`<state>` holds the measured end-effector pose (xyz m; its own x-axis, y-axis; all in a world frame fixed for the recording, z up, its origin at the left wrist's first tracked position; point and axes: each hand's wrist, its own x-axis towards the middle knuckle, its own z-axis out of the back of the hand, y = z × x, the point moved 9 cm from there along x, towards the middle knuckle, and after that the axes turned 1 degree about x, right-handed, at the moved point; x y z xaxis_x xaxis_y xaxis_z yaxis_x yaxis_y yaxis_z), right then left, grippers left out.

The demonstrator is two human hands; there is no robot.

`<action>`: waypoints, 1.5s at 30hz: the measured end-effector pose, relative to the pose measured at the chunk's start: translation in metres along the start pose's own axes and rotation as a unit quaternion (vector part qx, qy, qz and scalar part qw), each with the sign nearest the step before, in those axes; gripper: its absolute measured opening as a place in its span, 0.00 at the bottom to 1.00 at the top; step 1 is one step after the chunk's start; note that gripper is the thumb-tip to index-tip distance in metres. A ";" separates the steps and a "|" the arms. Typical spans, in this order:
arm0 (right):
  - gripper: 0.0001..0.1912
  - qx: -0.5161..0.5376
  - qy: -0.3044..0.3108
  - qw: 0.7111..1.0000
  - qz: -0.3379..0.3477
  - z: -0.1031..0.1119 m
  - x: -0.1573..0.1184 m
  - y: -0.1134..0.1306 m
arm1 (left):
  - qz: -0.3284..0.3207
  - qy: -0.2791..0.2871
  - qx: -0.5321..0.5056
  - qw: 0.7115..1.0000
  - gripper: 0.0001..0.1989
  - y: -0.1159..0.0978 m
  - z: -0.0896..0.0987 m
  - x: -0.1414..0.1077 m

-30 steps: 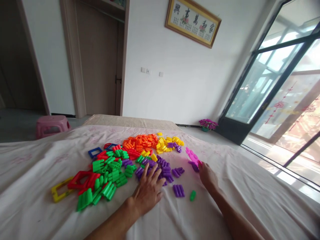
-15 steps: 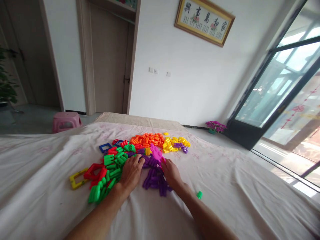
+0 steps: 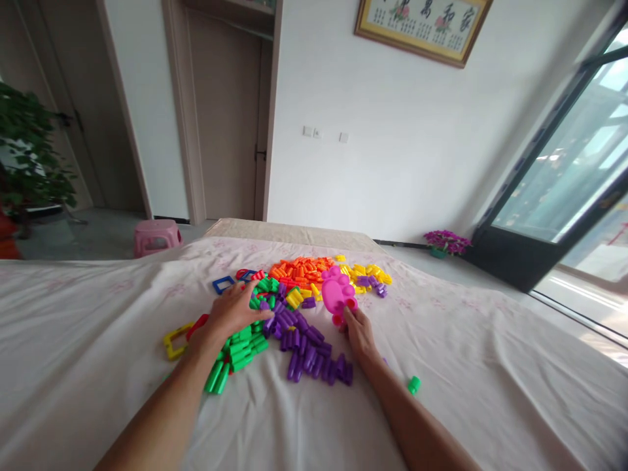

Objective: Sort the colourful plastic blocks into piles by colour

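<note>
In my right hand (image 3: 361, 335) is a flat pink plastic piece with round lobes (image 3: 334, 296), gripped by its lower edge and held up beside the purple blocks. My left hand (image 3: 232, 313) hovers at the green blocks (image 3: 240, 353), thumb and fingers apart, with nothing seen between them. Partly beneath its fingertips lie more green pieces. Purple tube-shaped blocks (image 3: 314, 353) spread over the cloth between my two hands. Behind them are an orange pile (image 3: 301, 269) and yellow blocks (image 3: 373, 272).
A yellow square frame (image 3: 174, 345) and a blue one (image 3: 224, 284) lie at the left. One green block (image 3: 414, 384) sits alone at the right on the pale cloth (image 3: 471, 399). A pink stool (image 3: 157, 237) stands beyond the table, with a flowerpot (image 3: 445, 243) by the wall.
My right hand has raised the pink piece and turned it more upright. My left hand has moved left off the purple blocks and spread its fingers. The view has swung slightly left.
</note>
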<state>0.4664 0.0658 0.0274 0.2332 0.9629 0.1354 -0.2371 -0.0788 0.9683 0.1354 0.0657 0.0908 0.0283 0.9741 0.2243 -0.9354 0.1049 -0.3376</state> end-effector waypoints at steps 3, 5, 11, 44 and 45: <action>0.29 -0.021 0.024 0.999 0.025 -0.009 -0.004 0.007 | -0.012 0.026 0.016 0.999 0.42 -0.006 -0.008 -0.006; 0.29 -0.043 0.045 0.997 0.044 -0.016 -0.010 0.014 | -0.023 0.005 0.006 1.000 0.35 -0.015 -0.009 -0.009; 0.27 -0.066 0.058 0.994 0.063 -0.019 -0.017 0.024 | -0.023 -0.082 -0.077 0.993 0.15 -0.031 -0.010 -0.010; 0.25 -0.088 0.061 0.991 0.076 -0.020 -0.017 0.029 | -0.145 -0.048 0.138 0.979 0.30 -0.011 -0.001 -0.112; 0.25 -0.090 0.061 0.991 0.078 -0.020 -0.017 0.029 | -0.145 -0.049 0.143 0.978 0.30 -0.014 -0.003 -0.108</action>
<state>0.4370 0.0517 0.0492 0.0677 0.9677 0.2427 -0.4273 -0.1917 0.8836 0.1461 -0.0401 0.0685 0.2855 0.8870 0.3629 -0.9540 0.2993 0.0191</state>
